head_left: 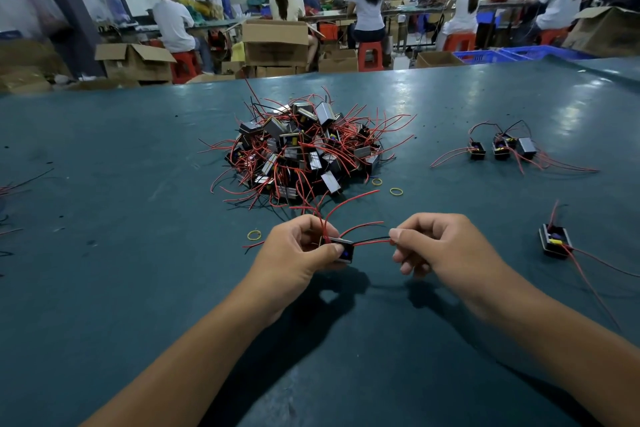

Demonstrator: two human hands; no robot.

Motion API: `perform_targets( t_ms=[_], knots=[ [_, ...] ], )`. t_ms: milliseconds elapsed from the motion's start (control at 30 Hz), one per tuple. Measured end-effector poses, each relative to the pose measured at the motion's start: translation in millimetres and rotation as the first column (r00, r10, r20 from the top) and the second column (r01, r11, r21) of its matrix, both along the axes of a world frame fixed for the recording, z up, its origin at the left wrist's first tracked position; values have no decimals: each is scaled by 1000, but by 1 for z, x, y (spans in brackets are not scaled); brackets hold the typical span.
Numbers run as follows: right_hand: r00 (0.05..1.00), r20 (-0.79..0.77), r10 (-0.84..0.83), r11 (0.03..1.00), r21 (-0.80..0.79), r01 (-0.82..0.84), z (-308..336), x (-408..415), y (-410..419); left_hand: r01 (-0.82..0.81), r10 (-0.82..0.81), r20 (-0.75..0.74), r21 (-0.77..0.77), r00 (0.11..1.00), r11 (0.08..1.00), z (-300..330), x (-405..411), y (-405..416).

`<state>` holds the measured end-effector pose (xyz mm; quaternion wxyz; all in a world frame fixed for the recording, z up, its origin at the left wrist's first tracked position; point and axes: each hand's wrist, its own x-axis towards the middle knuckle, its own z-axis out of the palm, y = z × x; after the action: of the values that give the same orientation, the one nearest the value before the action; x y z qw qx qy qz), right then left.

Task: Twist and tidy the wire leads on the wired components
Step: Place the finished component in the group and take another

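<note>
Above the green table (104, 184), left hand (298, 250) gripping a wired component (341, 248), right hand (440, 243) pinching its leads (372, 241).

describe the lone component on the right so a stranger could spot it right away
Start at the green table and its big central pile of wired components. Move to the near right, just beyond the right hand. The single black component sits there alone, yellow part on top, red leads trailing right, unlike the cluster of three farther back.
</note>
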<state>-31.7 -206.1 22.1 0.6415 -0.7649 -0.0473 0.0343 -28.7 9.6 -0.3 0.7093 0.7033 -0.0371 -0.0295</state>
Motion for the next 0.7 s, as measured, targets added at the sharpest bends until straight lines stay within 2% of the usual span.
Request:
perform_targets(
  t_ms=[133, 400, 533, 700],
  knots=[
    [989, -142, 28, 996, 87, -15, 3, 3, -1, -1, -3, 40, 77, 999, 997, 0, 1, 0],
    [976, -215, 43, 989, 150, -10, 1, 7, -3, 16, -18, 10, 127, 1000, 992, -1, 4, 6],
    [983, -177, 46, 991, 132, -22, -1, 8, -5, 27, -38, 30, 307, 999, 951, -3, 7, 10],
    [995, -97, 32, 999, 44, -28, -5, 8, -6, -23, -75, 156, 546, 985, 838, 0, 7, 16]
  ],
)
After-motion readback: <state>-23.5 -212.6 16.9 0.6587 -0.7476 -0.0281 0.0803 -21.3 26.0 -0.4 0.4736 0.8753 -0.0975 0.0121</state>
